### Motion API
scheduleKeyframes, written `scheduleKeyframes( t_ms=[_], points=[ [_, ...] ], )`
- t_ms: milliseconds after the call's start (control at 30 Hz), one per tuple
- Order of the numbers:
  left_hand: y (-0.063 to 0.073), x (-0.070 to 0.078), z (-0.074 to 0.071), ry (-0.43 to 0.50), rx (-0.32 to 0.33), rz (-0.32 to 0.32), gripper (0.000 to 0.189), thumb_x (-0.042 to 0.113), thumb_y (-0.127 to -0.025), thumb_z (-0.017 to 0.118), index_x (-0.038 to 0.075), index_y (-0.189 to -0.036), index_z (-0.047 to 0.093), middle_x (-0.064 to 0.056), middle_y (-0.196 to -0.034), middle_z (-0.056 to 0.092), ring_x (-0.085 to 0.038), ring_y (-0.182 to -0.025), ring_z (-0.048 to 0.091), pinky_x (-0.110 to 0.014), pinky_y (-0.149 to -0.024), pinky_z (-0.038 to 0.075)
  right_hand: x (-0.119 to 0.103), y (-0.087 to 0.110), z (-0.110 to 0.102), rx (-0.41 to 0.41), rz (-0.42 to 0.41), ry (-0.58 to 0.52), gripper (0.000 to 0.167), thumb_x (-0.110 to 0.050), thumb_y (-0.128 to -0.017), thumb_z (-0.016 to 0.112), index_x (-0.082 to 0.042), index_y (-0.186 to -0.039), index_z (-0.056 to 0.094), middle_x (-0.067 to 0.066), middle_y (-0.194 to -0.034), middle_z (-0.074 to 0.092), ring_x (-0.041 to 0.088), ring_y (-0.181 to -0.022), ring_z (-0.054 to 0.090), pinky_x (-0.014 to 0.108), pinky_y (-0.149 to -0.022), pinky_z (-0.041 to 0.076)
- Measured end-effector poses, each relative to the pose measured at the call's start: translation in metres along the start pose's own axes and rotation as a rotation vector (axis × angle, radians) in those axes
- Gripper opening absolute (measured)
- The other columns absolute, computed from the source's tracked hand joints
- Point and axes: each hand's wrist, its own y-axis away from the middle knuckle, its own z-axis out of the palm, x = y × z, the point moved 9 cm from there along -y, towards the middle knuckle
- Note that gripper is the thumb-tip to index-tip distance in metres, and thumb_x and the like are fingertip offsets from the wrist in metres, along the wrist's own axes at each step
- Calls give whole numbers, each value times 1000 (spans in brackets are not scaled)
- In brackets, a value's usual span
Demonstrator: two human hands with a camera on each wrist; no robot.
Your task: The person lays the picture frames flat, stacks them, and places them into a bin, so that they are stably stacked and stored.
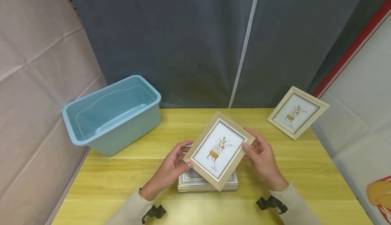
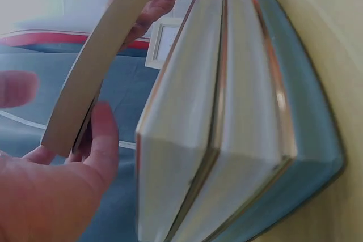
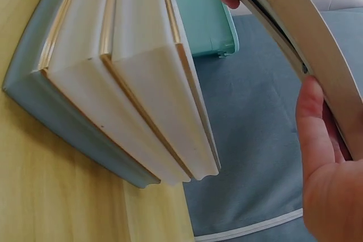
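Both hands hold a light wooden picture frame (image 1: 200,147) with a plant-in-a-pot print, tilted above a stack of frames. My left hand (image 1: 171,169) grips its lower left corner, thumb on the front and fingers behind. At the right corner my right hand (image 1: 262,157) pinches the edge, its thumb on the front border. Below lies the stack of picture frames (image 1: 207,187), partly hidden by the held one. From the side, the left wrist view shows white frames (image 2: 181,100) and a blue-grey one (image 2: 306,94) against the table. The held frame's edge (image 3: 317,32) shows in the right wrist view.
A blue plastic bin (image 1: 131,130) stands at the back left of the yellow wooden table (image 1: 122,174). Another cream picture frame (image 1: 279,111) with a similar print stands tilted at the back right. A dark grey curtain (image 1: 183,41) hangs behind the table.
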Motion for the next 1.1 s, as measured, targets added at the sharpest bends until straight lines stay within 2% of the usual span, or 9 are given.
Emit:
scheduleKeyframes(
  t_ms=[100,200,367,600,833,967,1100],
  points=[
    [3,0,-1,31,45,24,66,4,-101,64,9,-161,37,-25,-147,51,-17,-121,64,-29,-94,60,2,0,-5,50,6,-16,57,8,-106,52,-2,-161,37,4,-131,71,17,-100,78,37,-76,65],
    [6,0,2,89,88,71,64,-1,-99,64,5,-158,39,-30,-144,49,-17,-120,63,-28,-94,61,2,0,-9,89,7,-39,57,7,-106,52,-2,-160,38,5,-131,71,18,-102,78,37,-77,65],
    [7,-4,15,168,139,114,68,-6,-95,65,-1,-157,38,-34,-146,45,-18,-124,62,-26,-94,60,5,1,-10,135,20,-48,57,6,-106,54,1,-160,36,5,-129,73,18,-101,79,37,-76,65],
    [7,-9,28,199,215,84,87,-7,-91,73,10,-164,29,-26,-157,34,-21,-127,61,-31,-97,62,13,2,-9,211,49,-56,54,9,-102,58,-7,-152,43,4,-123,72,20,-90,80,39,-71,66],
    [9,-18,25,209,300,2,94,-10,-88,75,15,-165,28,-22,-159,31,-21,-118,65,-38,-89,64,17,6,-5,182,43,-61,53,17,-97,59,-5,-143,43,8,-119,73,23,-90,80,43,-71,66],
    [12,-22,24,226,292,-28,93,-11,-88,73,17,-164,28,-18,-161,29,-20,-115,66,-40,-88,65,17,9,-5,159,54,-68,45,15,-100,56,-2,-139,40,7,-121,71,21,-95,79,40,-74,66],
    [15,-19,19,236,254,-13,90,-11,-90,70,19,-164,29,-16,-162,29,-20,-112,67,-43,-88,64,14,12,-4,120,40,-46,38,13,-102,54,2,-136,40,7,-128,66,19,-100,77,37,-77,66]
  ],
)
